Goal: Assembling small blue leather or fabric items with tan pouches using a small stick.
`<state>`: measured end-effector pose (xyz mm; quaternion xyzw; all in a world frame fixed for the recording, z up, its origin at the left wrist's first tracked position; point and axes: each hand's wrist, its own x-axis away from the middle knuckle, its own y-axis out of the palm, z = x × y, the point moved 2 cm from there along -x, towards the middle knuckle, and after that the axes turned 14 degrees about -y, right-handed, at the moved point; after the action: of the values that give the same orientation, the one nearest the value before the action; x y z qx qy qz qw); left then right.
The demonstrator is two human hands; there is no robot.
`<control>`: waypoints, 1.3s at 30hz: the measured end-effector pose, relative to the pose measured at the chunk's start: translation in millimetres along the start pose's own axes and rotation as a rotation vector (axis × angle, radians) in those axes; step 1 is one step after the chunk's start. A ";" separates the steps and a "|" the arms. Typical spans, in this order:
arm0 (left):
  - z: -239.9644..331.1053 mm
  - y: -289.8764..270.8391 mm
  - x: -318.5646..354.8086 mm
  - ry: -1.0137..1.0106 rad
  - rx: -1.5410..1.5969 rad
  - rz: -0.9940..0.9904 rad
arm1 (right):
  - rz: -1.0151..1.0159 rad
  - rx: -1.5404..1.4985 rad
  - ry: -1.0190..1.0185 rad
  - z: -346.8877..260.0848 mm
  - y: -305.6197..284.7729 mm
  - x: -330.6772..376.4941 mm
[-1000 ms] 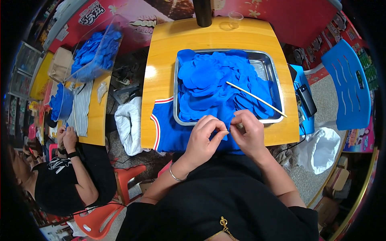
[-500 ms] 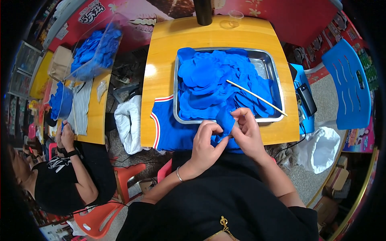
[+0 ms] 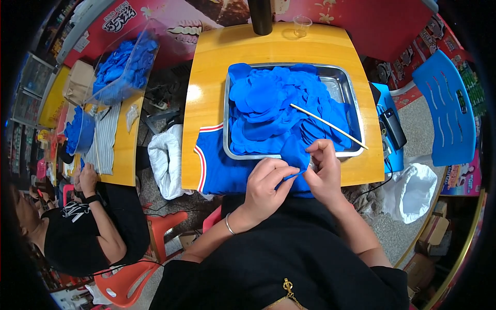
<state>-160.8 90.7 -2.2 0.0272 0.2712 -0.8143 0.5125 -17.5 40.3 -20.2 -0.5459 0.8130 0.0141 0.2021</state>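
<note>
Between my two hands is a blue fabric petal (image 3: 296, 153), above the near rim of the metal tray (image 3: 243, 156). My left hand (image 3: 266, 187) pinches its lower left edge with thumb and fingertips. With thumb and forefinger, my right hand (image 3: 323, 171) grips its right edge. A heap of similar blue fabric pieces (image 3: 263, 98) fills most of the tray, and a thin wooden stick (image 3: 330, 126) lies slantwise across them. Under the tray's near left corner spreads a blue garment (image 3: 214, 173) with red and white trim.
The tray stands on a yellow wooden table (image 3: 206, 62). A clear plastic cup (image 3: 301, 27) and a dark post (image 3: 260, 18) are at its far edge. At left, a co-worker (image 3: 77, 227) sits by another table with a clear bin (image 3: 124, 77) of blue pieces. A blue chair (image 3: 447, 108) stands right.
The blue petal now shows broader and more spread between my fingers. My left fingertips have shifted right along its lower edge, and my right hand has turned slightly.
</note>
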 end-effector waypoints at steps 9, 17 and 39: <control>2.2 2.2 0.2 0.015 0.017 -0.044 | -0.056 -0.075 0.053 -3.8 3.2 -6.3; -1.5 6.7 8.2 -0.111 0.099 -0.045 | -0.228 0.123 0.179 -9.5 -6.3 -10.2; -41.2 3.4 1.8 -0.344 0.161 -0.356 | -0.779 0.084 0.035 -31.6 -29.2 -9.3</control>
<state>-168.3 107.5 -39.2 -0.1190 0.1147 -0.9032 0.3961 1.7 29.0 17.8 -0.8052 0.5480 -0.1064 0.2004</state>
